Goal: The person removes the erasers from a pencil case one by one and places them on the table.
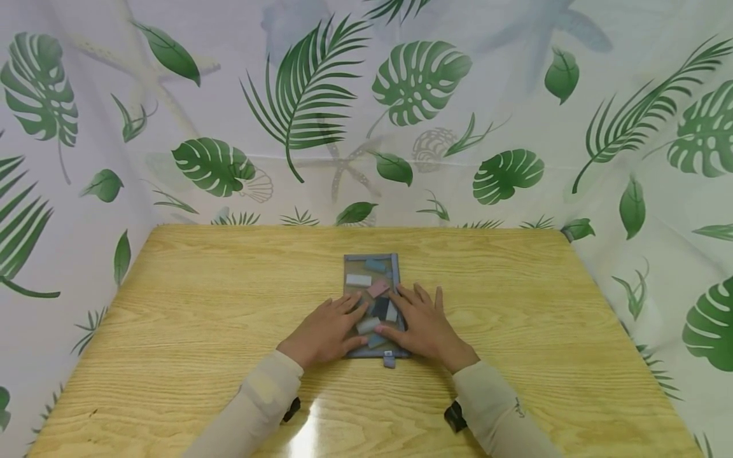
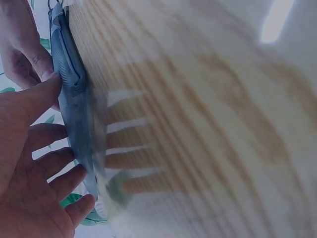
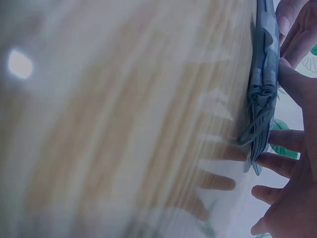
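A flat grey-blue zip pouch [image 1: 395, 267] with a see-through face lies on the wooden table. Through it show several small rectangular blocks, among them a white block [image 1: 359, 280], a pink block [image 1: 378, 288] and a dark block [image 1: 380, 310]. My left hand [image 1: 329, 331] rests on the pouch's left side, fingers spread. From the other side, my right hand [image 1: 426, 327] touches its right part, with the thumb over the lower blocks. Both wrist views show the pouch edge-on, thin and low on the tabletop. A small fabric tab [image 1: 389, 361] sticks out at its near edge.
The wooden table [image 1: 217, 305] has a glossy surface that reflects a light near its front. A white cloth [image 1: 355, 114] printed with green leaves hangs behind the table and along both sides. Dark straps [image 1: 456, 416] show at the cuffs of the light sleeves.
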Motion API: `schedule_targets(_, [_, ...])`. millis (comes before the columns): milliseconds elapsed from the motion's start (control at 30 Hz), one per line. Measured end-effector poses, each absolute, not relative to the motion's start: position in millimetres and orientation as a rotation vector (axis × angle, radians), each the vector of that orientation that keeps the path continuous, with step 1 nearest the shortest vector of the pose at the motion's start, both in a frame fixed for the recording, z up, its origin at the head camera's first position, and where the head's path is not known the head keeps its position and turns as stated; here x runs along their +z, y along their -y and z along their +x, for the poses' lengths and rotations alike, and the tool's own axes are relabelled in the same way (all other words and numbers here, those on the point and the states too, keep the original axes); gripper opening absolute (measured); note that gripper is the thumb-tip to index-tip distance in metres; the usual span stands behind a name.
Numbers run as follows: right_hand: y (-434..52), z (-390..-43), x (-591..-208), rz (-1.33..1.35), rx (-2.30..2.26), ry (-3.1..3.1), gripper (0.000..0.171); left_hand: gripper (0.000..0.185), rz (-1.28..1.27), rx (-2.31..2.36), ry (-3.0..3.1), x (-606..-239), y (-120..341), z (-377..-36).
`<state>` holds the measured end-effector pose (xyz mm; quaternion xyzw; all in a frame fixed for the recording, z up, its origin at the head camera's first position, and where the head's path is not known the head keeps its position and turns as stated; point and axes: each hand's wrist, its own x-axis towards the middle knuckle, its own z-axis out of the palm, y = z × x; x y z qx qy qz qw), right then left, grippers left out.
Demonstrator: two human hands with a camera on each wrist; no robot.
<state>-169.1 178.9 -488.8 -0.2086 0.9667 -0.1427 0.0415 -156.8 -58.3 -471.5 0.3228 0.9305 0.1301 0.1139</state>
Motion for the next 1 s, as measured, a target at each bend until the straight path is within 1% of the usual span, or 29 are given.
schedule_targets(567, [-168.9,-162.4,-487.3,-0.637,-0.448,-2.935,0.082,0.069,0.953,0.354,-2.747,-468.2,66.1,-148.5])
schedule_targets(1000, [-163.6,-158.6,-485.4,-0.643,-0.441,-2.946,0.079,0.068,0.939,0.338,-2.737,-468.4,68.9,-146.4])
